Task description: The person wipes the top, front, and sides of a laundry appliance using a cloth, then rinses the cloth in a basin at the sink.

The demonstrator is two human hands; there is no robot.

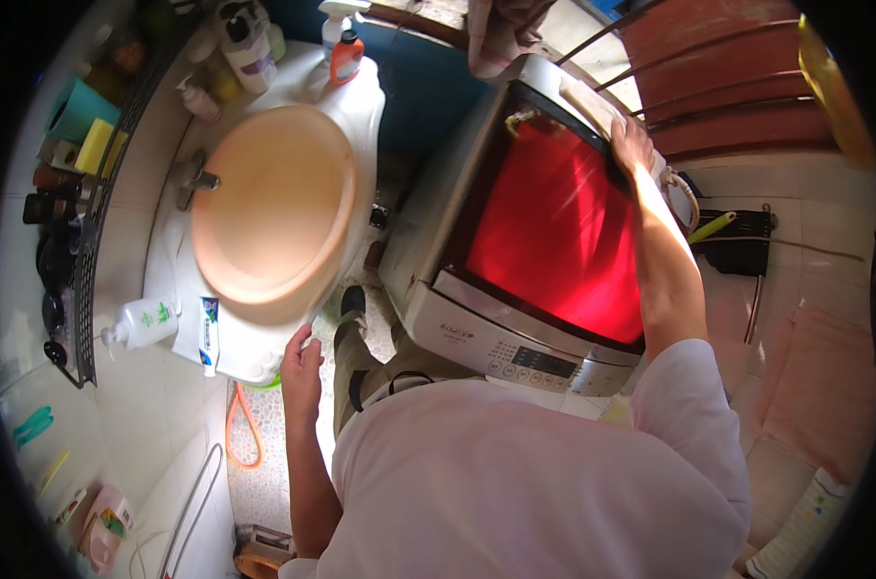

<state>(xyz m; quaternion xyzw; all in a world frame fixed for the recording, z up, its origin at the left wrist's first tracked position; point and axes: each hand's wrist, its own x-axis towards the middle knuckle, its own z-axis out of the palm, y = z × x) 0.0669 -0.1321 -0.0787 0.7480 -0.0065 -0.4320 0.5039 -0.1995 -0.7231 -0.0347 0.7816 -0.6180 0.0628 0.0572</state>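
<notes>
Washing machine (554, 241) beside basin (274, 203) and orange bottle (346, 60), right hand (633, 147) at far edge, grip unclear, left hand (302, 369) empty.

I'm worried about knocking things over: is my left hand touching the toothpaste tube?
Apart. The head view shows the left hand right of the tube, with white countertop visible between them.

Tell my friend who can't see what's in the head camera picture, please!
A person's right hand rests on a pale cloth along the back edge of a red-lidded washing machine. The empty left hand hangs near the corner of a white sink counter. On the counter sit a peach-coloured basin, bottles and a tube.
</notes>
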